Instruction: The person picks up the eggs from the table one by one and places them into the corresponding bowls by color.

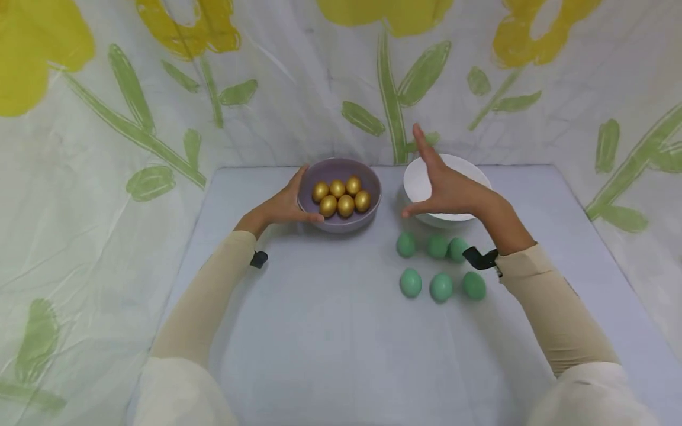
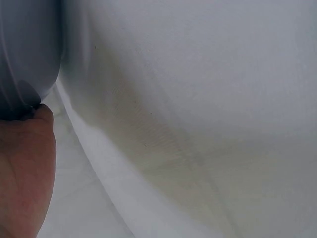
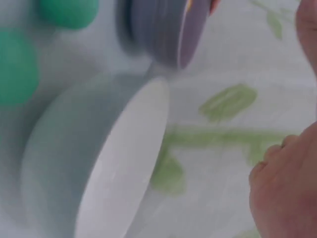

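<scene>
In the head view, a purple bowl [image 1: 341, 225] holds several gold eggs [image 1: 346, 206]. My left hand [image 1: 282, 204] touches its left side, thumb at the front and fingers toward the back, spread along the rim. The left wrist view shows the bowl's outer wall [image 2: 29, 54] with a digit [image 2: 44, 115] against it. My right hand [image 1: 453, 188] hovers over the white bowl [image 1: 469, 168] with thumb and fingers spread wide, holding nothing. In the right wrist view, the white bowl [image 3: 69, 148] lies apart from that hand [image 3: 287, 183].
Several green eggs [image 1: 441, 287] lie in two rows on the pale tabletop [image 1: 319, 331], in front of the white bowl. A white sheet [image 1: 298, 89] with painted yellow flowers hangs behind the table's far edge and at the sides.
</scene>
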{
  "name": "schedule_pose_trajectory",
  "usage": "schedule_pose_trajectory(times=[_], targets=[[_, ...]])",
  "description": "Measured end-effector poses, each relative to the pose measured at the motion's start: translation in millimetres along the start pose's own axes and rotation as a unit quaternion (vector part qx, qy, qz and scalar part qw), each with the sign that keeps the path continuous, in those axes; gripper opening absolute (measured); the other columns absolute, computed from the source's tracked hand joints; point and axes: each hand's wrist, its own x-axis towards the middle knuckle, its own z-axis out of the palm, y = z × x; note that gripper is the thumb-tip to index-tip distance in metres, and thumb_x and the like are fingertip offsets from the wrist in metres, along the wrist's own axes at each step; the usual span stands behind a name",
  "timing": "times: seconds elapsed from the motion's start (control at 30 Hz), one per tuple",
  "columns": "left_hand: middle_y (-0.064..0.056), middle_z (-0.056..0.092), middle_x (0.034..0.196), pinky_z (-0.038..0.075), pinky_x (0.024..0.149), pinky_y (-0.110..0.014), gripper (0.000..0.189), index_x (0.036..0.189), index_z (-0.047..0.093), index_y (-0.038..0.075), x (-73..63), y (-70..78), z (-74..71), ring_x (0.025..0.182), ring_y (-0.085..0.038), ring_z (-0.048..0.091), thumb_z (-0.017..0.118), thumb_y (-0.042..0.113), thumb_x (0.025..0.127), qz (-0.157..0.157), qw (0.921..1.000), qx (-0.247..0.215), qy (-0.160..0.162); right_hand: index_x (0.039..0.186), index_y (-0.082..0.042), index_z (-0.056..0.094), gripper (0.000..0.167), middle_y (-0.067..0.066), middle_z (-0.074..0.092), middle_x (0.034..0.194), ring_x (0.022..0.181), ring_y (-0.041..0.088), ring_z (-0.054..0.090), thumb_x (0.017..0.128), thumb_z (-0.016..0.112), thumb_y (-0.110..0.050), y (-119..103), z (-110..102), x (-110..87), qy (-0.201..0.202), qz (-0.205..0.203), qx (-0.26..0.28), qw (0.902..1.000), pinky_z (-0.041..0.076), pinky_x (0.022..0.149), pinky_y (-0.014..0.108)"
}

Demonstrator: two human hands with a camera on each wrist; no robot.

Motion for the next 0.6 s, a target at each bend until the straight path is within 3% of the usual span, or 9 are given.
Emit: schedule_pose_trajectory(times=[0.17, 0.3, 0.47, 0.6], targets=[[-0.006, -0.004, 0.177, 0.014, 0.130, -0.051, 0.146, 0.170, -0.012, 0.019, 0.3, -0.5, -0.7, 0.162, -0.024, 0.008, 0.095, 0.050, 0.075, 0.002, 1.0000, 0.005, -0.001, 0.159, -0.042, -0.033, 0.162, -0.018, -0.032, 0.168, 0.162, 0.025, -0.012, 0.072, 0.102, -0.024, 34.4, -24.3, -32.0, 0.019, 0.044, 0.015, 0.9988, 0.013, 0.125, 0.069], [-0.003, -0.008, 0.177, 0.012, 0.130, -0.051, 0.148, 0.170, -0.014, 0.019, 0.9, -0.2, -0.6, 0.162, -0.024, 0.003, 0.095, 0.053, 0.075, -0.008, 0.9999, 0.009, -0.004, 0.162, -0.031, -0.032, 0.160, -0.007, -0.030, 0.171, 0.161, 0.032, -0.015, 0.073, 0.101, -0.028, 69.1, -38.1, -53.0, 0.005, 0.105, -0.019, 0.9943, 0.011, 0.123, 0.071], [-0.001, -0.011, 0.177, 0.010, 0.130, -0.053, 0.148, 0.170, -0.014, 0.022, 0.3, 0.4, 0.7, 0.163, -0.025, 0.000, 0.095, 0.052, 0.075, -0.010, 0.9999, -0.002, -0.005, 0.164, -0.015, -0.029, 0.152, 0.011, -0.024, 0.174, 0.161, 0.046, -0.009, 0.078, 0.096, -0.033, 108.0, -40.4, -68.1, -0.031, 0.164, -0.032, 0.9854, 0.014, 0.122, 0.074], [0.002, -0.012, 0.177, 0.010, 0.130, -0.053, 0.149, 0.169, -0.017, 0.024, -2.1, 0.3, -1.0, 0.163, -0.025, -0.001, 0.095, 0.054, 0.074, -0.014, 0.9999, 0.008, -0.004, 0.164, -0.013, -0.028, 0.145, 0.016, -0.023, 0.174, 0.160, 0.049, -0.002, 0.084, 0.090, -0.036, 131.4, -32.9, -71.0, -0.051, 0.175, -0.013, 0.9833, 0.016, 0.122, 0.073]])
